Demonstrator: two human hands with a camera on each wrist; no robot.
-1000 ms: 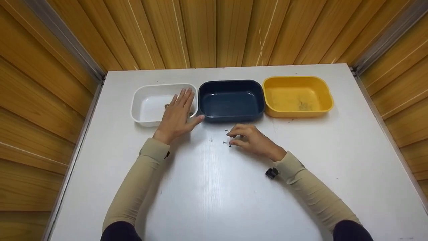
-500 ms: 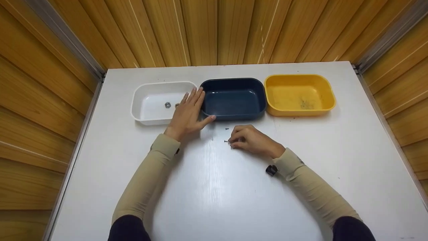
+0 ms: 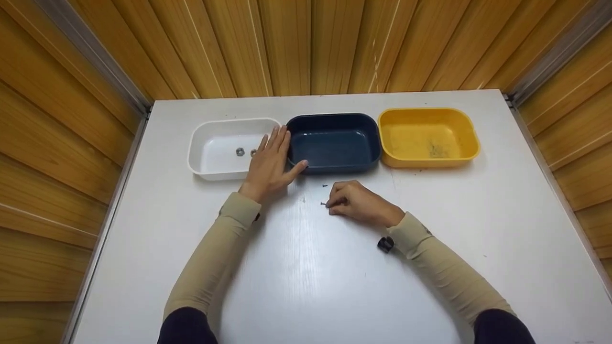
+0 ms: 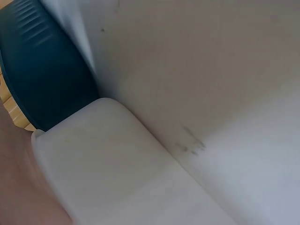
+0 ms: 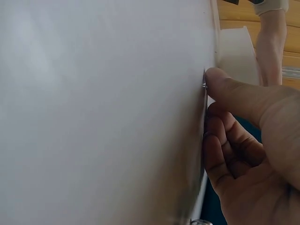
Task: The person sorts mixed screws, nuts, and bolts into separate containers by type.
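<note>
My left hand [image 3: 270, 165] lies with fingers stretched over the meeting rims of the white bin [image 3: 210, 174] and the dark blue bin [image 3: 334, 169]. Its thumb touches the blue bin's front corner. A grey hex nut [image 3: 240, 152] and a brassy nut [image 3: 254, 153], partly covered by the fingers, lie in the white bin. In front of the blue bin, my right hand [image 3: 361, 203] pinches at a small screw [image 3: 322, 204] on the table. The right wrist view has a tiny shiny piece [image 5: 204, 85] at the thumb tip. A second screw [image 3: 324, 185] lies just beyond.
To the right of the blue bin stands a yellow bin [image 3: 428, 163] with small dark bits on its floor. All three bins line the back of the white table [image 3: 296, 277]. Wood-look panels [image 3: 287, 48] rise behind and at both sides.
My left hand has shifted right from the white bin onto the blue bin's edge, uncovering the grey nut. The right hand's fingertips have closed together and dropped toward the near screw.
</note>
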